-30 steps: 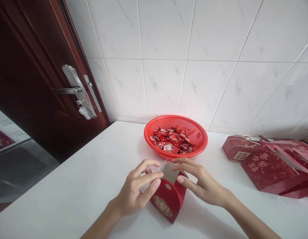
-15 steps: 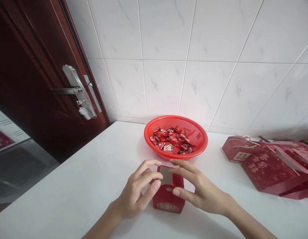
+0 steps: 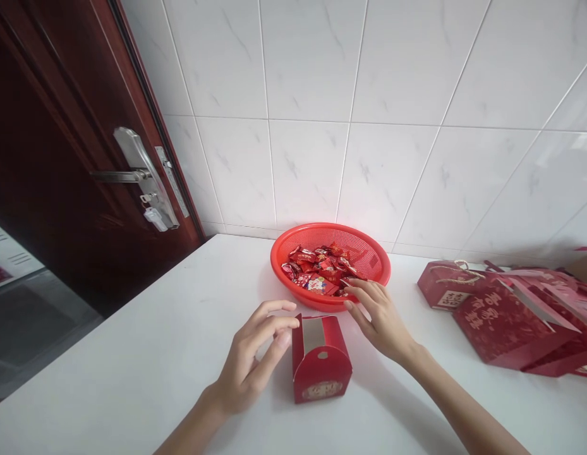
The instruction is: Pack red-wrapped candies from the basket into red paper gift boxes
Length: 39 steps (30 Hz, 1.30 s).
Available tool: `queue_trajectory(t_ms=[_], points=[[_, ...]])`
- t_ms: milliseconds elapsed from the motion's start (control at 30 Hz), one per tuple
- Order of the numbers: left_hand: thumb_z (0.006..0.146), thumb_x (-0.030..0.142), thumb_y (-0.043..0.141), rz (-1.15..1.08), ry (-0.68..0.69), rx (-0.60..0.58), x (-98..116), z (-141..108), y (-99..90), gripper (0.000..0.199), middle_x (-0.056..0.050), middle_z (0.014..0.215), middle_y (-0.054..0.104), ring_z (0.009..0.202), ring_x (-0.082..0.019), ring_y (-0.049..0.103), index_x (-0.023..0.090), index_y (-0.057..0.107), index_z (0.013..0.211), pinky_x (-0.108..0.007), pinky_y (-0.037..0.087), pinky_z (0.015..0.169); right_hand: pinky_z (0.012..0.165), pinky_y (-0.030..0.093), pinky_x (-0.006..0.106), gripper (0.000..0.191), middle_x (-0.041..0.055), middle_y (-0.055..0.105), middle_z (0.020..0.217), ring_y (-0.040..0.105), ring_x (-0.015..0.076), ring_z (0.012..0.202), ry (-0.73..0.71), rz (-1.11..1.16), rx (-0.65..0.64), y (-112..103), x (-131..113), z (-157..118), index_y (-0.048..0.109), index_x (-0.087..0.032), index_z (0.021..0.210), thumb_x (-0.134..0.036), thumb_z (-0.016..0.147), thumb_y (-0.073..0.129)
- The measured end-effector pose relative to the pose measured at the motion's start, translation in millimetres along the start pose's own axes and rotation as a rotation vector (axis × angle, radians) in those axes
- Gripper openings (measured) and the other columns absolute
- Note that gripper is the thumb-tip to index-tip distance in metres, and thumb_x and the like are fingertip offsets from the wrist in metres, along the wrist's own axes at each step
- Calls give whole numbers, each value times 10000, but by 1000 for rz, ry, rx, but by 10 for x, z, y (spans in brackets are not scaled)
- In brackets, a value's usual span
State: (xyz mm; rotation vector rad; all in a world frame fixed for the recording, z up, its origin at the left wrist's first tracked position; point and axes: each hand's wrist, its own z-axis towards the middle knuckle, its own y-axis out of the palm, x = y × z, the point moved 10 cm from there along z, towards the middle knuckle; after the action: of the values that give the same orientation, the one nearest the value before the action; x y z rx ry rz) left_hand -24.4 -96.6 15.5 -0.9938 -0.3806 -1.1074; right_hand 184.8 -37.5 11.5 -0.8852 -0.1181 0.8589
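Your left hand (image 3: 248,360), loosely curled and empty, flanks the open box (image 3: 322,370); your right hand (image 3: 385,320), fingers parted, hovers at the basket (image 3: 316,301), where leaning could spill sweets (image 3: 316,273).

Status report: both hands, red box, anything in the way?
Left hand open beside red box. Right hand open, by red basket's near rim. Box upright, top gaping. Obstruction: right hand, hiding part of rim.

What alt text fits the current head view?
A person's left hand beside an open red box on a white table, right hand at the near rim of a red basket of small packets; red bags at right.
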Motion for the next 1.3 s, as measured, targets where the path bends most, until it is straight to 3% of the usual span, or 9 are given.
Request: queue_trajectory(t_ms=[233, 433, 667, 833, 1133, 1300], points=[[1035, 349, 482, -46, -12, 66, -101, 47, -45, 287, -88, 1177, 666, 682, -123, 630, 242, 746, 1000, -261, 587, 655, 832, 455, 387, 209, 64, 671, 842, 583, 217, 777, -123, -112, 76, 38, -94, -32, 628, -176, 1041, -317, 1063, 475], [1021, 303, 507, -25, 33, 115, -89, 71, -105, 260, -75, 1137, 689, 645, -109, 638, 230, 747, 956, -255, 588, 650, 798, 393, 347, 185, 25, 611, 744, 524, 185, 707, -124, -70, 101, -1, -157, 7, 589, -190, 881, -300, 1019, 535], [1013, 273, 520, -5, 60, 148, -77, 86, -144, 245, -64, 1109, 694, 638, -104, 642, 235, 749, 936, -243, 586, 644, 754, 337, 327, 344, -27, 475, 581, 402, 147, 592, -144, -116, 116, -59, -211, 58, 405, -216, 657, -297, 981, 487], [1014, 272, 516, 4, 60, 154, -99, 82, -133, 248, -67, 1104, 692, 659, -110, 627, 228, 747, 934, -240, 581, 642, 720, 295, 318, 414, -43, 456, 514, 360, 120, 521, -112, -166, 113, -107, -180, 44, 387, -202, 607, -249, 1012, 462], [1020, 286, 507, 19, 45, 122, -164, 71, -87, 257, -63, 1112, 694, 727, -128, 655, 235, 748, 949, -245, 576, 662, 827, 338, 341, 505, -44, 453, 464, 292, 102, 458, 25, -103, -107, -80, -101, 116, 298, -198, 577, -329, 1055, 395], [1017, 303, 509, 29, 23, 107, -184, 73, -57, 256, -63, 1118, 698, 868, -166, 690, 248, 751, 956, -241, 584, 685, 762, 392, 331, 456, -6, 493, 514, 450, 156, 553, 192, 5, -189, -108, 112, 148, 368, -218, 596, -392, 1016, 404]])
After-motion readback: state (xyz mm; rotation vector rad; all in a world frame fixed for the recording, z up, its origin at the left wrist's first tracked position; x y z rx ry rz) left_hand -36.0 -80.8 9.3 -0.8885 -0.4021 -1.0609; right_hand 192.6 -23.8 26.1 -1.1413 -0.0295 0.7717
